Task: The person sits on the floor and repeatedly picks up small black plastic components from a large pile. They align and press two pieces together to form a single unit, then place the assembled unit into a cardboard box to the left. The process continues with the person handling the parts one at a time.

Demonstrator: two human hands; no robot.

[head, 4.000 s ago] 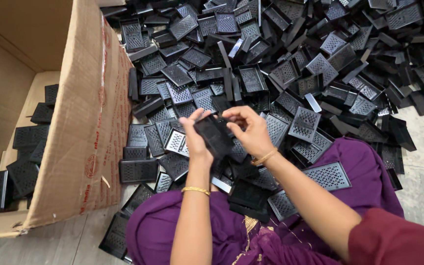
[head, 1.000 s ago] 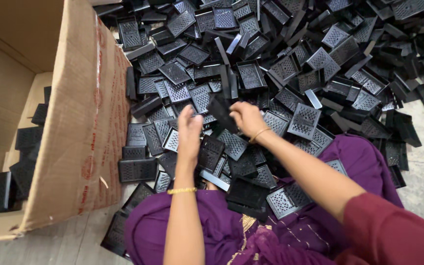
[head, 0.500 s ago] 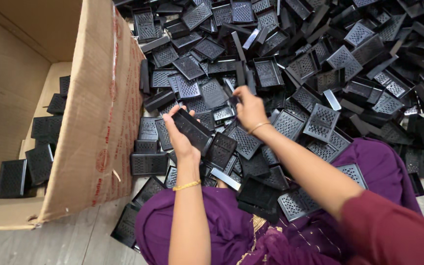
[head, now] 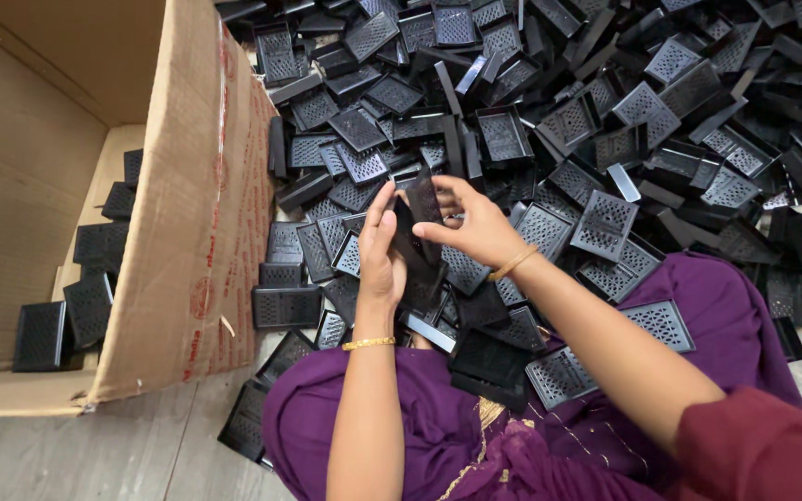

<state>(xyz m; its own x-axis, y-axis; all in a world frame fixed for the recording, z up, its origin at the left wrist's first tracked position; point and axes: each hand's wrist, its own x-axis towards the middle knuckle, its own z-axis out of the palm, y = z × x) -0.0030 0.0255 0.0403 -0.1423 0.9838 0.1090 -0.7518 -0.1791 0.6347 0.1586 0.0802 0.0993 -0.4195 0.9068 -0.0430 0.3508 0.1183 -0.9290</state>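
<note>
Two hands are up over the heap now. Half a second back the left hand (head: pixel 381 255) held one black perforated tray (head: pixel 417 243) by itself while the right hand (head: pixel 475 225) was still reaching into the pile; now the right has come across, so both sit on the same piece. Left fingers are curled round the tray's lower side, palm against it. Right thumb and fingertips pinch the upper end, where a second dark piece seems pressed against it; can't really tell if that's one part or two stacked. So it looks like the picking bit has given way to fitting or checking the piece.

Room-wise: the tray is held just above the pile of black trays (head: pixel 605 139), which spreads far to the right and up. The cardboard box (head: pixel 192 232) stands close on the left, its wall tall and near the left wrist, with a few trays lying inside. Purple cloth (head: pixel 475 436) covers the lap below, more trays resting on it.
</note>
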